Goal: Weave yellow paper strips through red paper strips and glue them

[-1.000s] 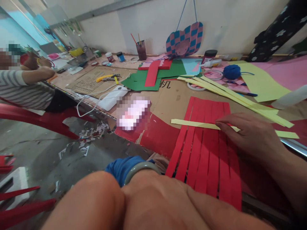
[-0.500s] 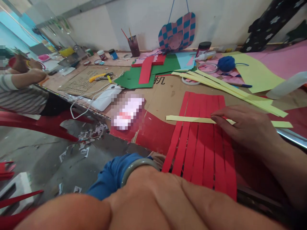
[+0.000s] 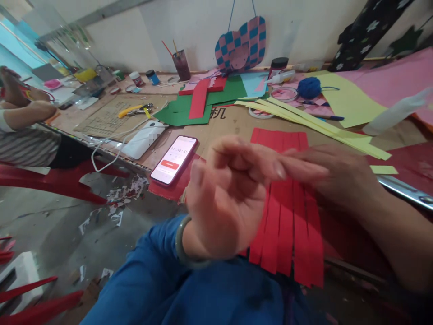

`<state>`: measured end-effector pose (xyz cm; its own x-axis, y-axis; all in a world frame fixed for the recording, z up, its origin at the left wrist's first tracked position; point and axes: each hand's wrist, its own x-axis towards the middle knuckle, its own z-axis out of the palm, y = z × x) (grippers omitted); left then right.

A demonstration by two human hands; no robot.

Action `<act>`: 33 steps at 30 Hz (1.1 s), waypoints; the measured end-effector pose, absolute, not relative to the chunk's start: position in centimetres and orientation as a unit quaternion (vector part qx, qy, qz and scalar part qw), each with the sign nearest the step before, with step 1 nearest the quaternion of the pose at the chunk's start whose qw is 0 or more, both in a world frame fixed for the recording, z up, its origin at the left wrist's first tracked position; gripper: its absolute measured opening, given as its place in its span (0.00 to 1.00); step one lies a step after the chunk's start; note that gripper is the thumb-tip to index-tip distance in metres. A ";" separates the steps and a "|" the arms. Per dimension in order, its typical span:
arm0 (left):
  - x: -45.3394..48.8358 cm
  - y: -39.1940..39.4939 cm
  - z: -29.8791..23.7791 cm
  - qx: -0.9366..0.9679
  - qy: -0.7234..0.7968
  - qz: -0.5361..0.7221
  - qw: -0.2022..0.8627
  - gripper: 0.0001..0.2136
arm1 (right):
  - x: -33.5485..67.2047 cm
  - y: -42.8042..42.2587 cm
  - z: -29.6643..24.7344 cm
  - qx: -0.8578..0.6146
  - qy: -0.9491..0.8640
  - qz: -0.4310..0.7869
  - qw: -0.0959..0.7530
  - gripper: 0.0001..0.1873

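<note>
A red paper sheet (image 3: pixel 280 225) cut into long strips lies at the table's near edge, its lower ends over my lap. My right hand (image 3: pixel 345 180) rests on its right side, closed at a yellow paper strip (image 3: pixel 384 169), whose end shows right of the hand. The fingertips and the rest of that strip are covered. In front of the red sheet my left hand (image 3: pixel 233 198), blurred, is raised with thumb and fingers apart, holding nothing visible. Its longest finger reaches across the right hand's fingers; whether they touch I cannot tell.
A phone (image 3: pixel 174 160) showing a timer lies left, beside a white power bank (image 3: pixel 144 140) with a cable. Behind are yellow strips (image 3: pixel 314 124), green paper (image 3: pixel 184 113), blue yarn (image 3: pixel 309 88) and a glue bottle (image 3: pixel 399 113). A person's arm (image 3: pixel 29 115) is far left.
My left hand has swung up from low in front of the camera to beside the right hand, now covering the yellow strip's left part. My right hand stays on the red sheet. The view shifted slightly.
</note>
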<state>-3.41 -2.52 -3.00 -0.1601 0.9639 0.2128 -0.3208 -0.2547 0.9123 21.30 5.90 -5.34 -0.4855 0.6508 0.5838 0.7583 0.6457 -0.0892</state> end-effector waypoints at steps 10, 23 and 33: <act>0.9 1.3 1.2 0.390 0.315 0.685 0.529 0.19 | 21.0 5.8 -4.7 -0.413 -0.858 -0.103 0.288 0.14; 0.7 3.3 3.6 0.469 0.230 0.691 0.499 0.15 | 20.7 5.6 -4.7 -0.431 -0.862 -0.073 0.256 0.16; 0.3 5.0 3.0 0.589 0.241 0.614 0.466 0.15 | 20.8 5.6 -4.7 -0.457 -0.867 -0.022 0.199 0.18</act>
<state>0.30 5.00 3.05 0.1296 0.8571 0.4986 -0.2886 -0.4484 0.8459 20.82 5.60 -4.69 -0.5029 0.7834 0.3652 0.8011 0.5811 -0.1433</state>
